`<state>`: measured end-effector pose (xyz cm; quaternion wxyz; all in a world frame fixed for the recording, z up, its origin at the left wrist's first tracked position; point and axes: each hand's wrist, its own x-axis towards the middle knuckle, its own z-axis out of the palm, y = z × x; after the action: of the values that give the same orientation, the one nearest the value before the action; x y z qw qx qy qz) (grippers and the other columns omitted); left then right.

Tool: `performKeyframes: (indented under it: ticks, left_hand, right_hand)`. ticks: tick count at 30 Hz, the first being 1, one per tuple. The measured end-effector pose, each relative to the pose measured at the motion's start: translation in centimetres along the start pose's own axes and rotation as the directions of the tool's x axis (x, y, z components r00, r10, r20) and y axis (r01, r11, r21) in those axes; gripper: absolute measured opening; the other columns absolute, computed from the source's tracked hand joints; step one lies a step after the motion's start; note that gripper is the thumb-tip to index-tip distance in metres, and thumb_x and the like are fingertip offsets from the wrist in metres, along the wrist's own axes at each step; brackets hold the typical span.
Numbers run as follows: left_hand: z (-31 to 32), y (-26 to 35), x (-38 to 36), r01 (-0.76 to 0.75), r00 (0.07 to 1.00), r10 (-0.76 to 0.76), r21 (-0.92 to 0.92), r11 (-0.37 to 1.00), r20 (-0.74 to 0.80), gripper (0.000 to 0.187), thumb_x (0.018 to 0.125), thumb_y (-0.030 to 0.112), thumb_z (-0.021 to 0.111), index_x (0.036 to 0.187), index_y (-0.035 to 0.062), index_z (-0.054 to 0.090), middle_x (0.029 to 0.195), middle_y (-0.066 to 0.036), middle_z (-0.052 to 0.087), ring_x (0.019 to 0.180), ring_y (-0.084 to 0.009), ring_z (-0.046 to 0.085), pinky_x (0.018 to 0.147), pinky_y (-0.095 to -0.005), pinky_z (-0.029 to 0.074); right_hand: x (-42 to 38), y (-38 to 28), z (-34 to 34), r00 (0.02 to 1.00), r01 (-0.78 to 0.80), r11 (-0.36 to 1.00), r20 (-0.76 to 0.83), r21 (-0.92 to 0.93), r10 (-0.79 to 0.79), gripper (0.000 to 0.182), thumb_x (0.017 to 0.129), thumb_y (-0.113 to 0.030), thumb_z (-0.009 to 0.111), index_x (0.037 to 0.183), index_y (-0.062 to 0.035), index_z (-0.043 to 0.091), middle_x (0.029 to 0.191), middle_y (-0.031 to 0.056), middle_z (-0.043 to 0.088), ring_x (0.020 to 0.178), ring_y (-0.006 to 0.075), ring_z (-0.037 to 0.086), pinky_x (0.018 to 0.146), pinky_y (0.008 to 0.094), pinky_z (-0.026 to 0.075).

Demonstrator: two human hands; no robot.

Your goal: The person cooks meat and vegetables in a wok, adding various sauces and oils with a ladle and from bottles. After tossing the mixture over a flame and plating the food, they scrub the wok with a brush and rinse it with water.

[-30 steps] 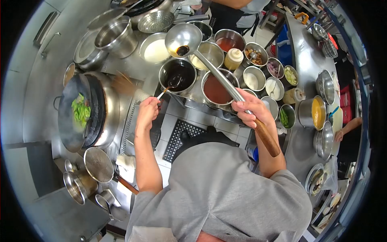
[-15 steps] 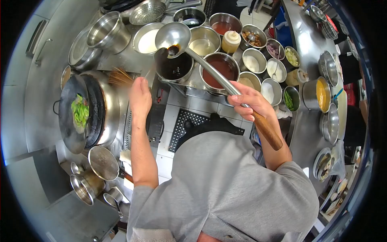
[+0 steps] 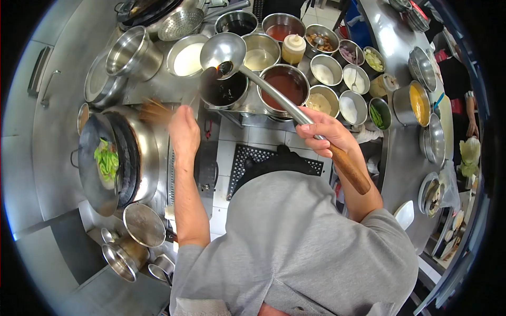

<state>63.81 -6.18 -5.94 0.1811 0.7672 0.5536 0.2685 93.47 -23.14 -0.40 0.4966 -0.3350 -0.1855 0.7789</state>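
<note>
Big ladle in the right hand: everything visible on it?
The ladle has a wide, round, shiny metal bowl, a grey metal shaft and a brown, wood-looking grip. A little dark liquid sits in the bowl. The right hand holds the lower shaft; the ladle slants across the view over the reddish-brown sauce pot. A blurred utensil in the left hand is beside the bowl; contact unclear.

The bare left hand point(image 3: 184, 128) is closed at the end of the forward-reaching left forearm point(image 3: 188, 197). The bare right hand point(image 3: 328, 131) is also closed, the right forearm point(image 3: 363, 204) slanting inward.
</note>
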Motion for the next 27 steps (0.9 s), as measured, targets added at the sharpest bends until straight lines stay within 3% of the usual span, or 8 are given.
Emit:
performKeyframes:
  ticks: [9, 12, 15, 18, 23, 26, 27]
  left_hand:
    - [-0.4, -0.1, -0.4, -0.041, 0.996, 0.037, -0.052, 0.998, -0.077, 0.021, 0.096, 0.015, 0.046, 0.089, -0.0017, 0.058, 0.085, -0.026, 0.060, 0.081, -0.0458, 0.057, 0.068, -0.0489, 0.044]
    - [0.0, -1.1, -0.6, -0.135, 0.984, 0.135, 0.010, 0.991, -0.119, 0.019, 0.095, 0.014, 0.048, 0.091, -0.0012, 0.058, 0.083, -0.026, 0.061, 0.080, -0.0453, 0.058, 0.067, -0.0489, 0.045]
    - [-0.6, -1.0, -2.1, -0.031, 0.998, 0.032, 0.021, 0.999, -0.057, 0.017, 0.095, 0.013, 0.048, 0.092, -0.0006, 0.059, 0.081, -0.025, 0.062, 0.077, -0.0453, 0.059, 0.066, -0.0499, 0.046]
    - [0.8, -1.5, -2.2, -0.074, 0.997, 0.076, 0.066, 0.995, -0.022, 0.017, 0.095, 0.013, 0.048, 0.092, 0.0003, 0.058, 0.079, -0.024, 0.063, 0.075, -0.0450, 0.060, 0.065, -0.0507, 0.046]
    - [4.4, -0.2, -0.6, 0.019, 1.000, -0.022, 0.223, 0.975, 0.014, 0.019, 0.095, 0.018, 0.049, 0.091, 0.0015, 0.058, 0.075, -0.025, 0.062, 0.074, -0.0454, 0.060, 0.065, -0.0525, 0.047]
    - [6.9, 0.4, 1.3, 0.030, 0.998, -0.046, 0.279, 0.960, 0.050, 0.018, 0.092, 0.018, 0.055, 0.096, 0.0005, 0.058, 0.079, -0.026, 0.063, 0.077, -0.0452, 0.060, 0.069, -0.0520, 0.046]
    - [6.9, 2.0, 1.0, 0.030, 1.000, -0.029, 0.285, 0.958, -0.009, 0.029, 0.087, 0.019, 0.063, 0.106, -0.0028, 0.057, 0.098, -0.028, 0.061, 0.092, -0.0441, 0.059, 0.080, -0.0508, 0.045]
  right_hand:
    - [-0.4, 1.1, 0.8, 0.999, 0.029, 0.999, -0.035, 0.029, -0.028, 0.056, 0.088, -0.007, 0.058, 0.138, -0.0020, 0.034, 0.071, -0.0013, 0.038, 0.040, -0.0018, 0.032, 0.028, 0.0145, 0.028]
    - [-0.5, 1.3, 1.4, 0.998, 0.036, 0.999, -0.057, 0.033, -0.034, 0.055, 0.088, -0.007, 0.058, 0.137, -0.0025, 0.035, 0.071, -0.0013, 0.039, 0.040, -0.0018, 0.032, 0.028, 0.0145, 0.029]
    - [-0.6, 1.1, 1.2, 0.998, 0.048, 0.998, -0.039, 0.048, -0.046, 0.055, 0.088, -0.007, 0.058, 0.137, -0.0034, 0.035, 0.072, -0.0012, 0.040, 0.040, -0.0017, 0.033, 0.029, 0.0144, 0.030]
    - [-0.9, 0.2, 0.2, 0.999, 0.026, 0.996, -0.024, 0.091, -0.024, 0.056, 0.088, -0.006, 0.057, 0.139, -0.0050, 0.034, 0.072, -0.0009, 0.041, 0.040, -0.0012, 0.033, 0.028, 0.0148, 0.030]
    - [-0.8, -2.8, -1.7, 0.999, -0.033, 0.992, 0.038, 0.120, 0.029, 0.053, 0.088, -0.004, 0.056, 0.138, -0.0057, 0.036, 0.071, -0.0007, 0.041, 0.040, 0.0001, 0.034, 0.028, 0.0159, 0.029]
    - [-0.2, -4.3, -4.2, 0.990, -0.098, 0.979, 0.119, 0.179, 0.077, 0.050, 0.089, -0.002, 0.054, 0.136, -0.0059, 0.037, 0.071, 0.0000, 0.042, 0.040, 0.0009, 0.035, 0.028, 0.0166, 0.028]
    - [0.0, -4.9, -4.7, 0.987, -0.115, 0.978, 0.132, 0.173, 0.093, 0.049, 0.090, -0.001, 0.053, 0.136, -0.0061, 0.037, 0.071, 0.0002, 0.042, 0.040, 0.0009, 0.035, 0.029, 0.0167, 0.028]
